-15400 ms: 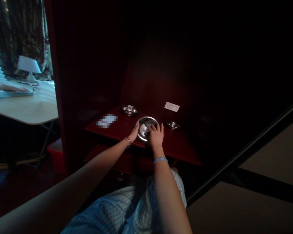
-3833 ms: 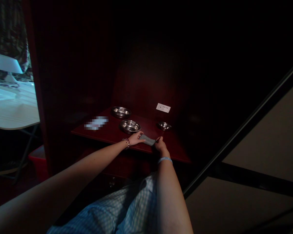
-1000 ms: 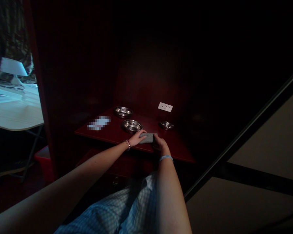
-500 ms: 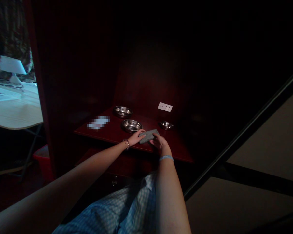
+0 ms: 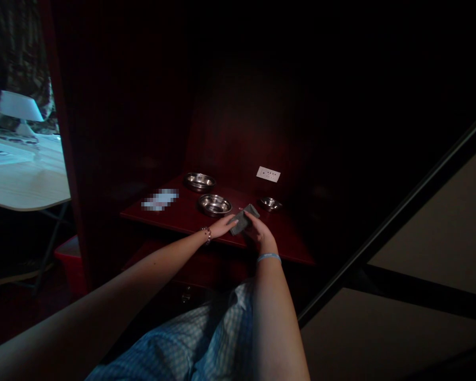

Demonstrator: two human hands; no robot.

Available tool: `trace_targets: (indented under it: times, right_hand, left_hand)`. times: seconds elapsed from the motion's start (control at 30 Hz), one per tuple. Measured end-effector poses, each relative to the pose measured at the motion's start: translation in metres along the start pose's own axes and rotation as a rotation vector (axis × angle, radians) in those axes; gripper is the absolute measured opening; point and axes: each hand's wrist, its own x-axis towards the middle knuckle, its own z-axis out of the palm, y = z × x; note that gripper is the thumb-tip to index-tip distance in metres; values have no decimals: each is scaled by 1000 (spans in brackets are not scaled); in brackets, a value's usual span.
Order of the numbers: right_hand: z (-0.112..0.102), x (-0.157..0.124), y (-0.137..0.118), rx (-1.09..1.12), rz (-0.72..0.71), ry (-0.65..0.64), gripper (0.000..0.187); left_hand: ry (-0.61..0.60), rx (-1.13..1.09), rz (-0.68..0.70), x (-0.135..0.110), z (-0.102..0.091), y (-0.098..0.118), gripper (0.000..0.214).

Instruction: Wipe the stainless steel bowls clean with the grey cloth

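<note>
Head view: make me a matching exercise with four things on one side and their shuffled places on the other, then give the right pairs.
Things
1. Folded gray cloth
2. White table lamp
3. White socket plate
4. Smallest metal bowl

Places
A. On the dark red shelf
B. Held by the left hand and right hand
C. On the back wall
D. On the pale table at the picture's left edge

Right pairs: 1-B, 2-D, 3-C, 4-A
</note>
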Motion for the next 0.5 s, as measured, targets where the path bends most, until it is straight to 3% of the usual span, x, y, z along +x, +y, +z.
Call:
trace_targets:
  times: [0.2,0.37,0.5]
  right_hand:
    - [-2,0,-2,55,-73,63,29]
    - [-11,3,-5,185,-146,274,31]
    - [-22,7,-5,193,-127,459,30]
  left_hand:
    - [52,42,-16,1,2,0,39]
    - [108,-10,-93,1,-2,0,35]
    - [120,-78,-65,-2,-2,10,42]
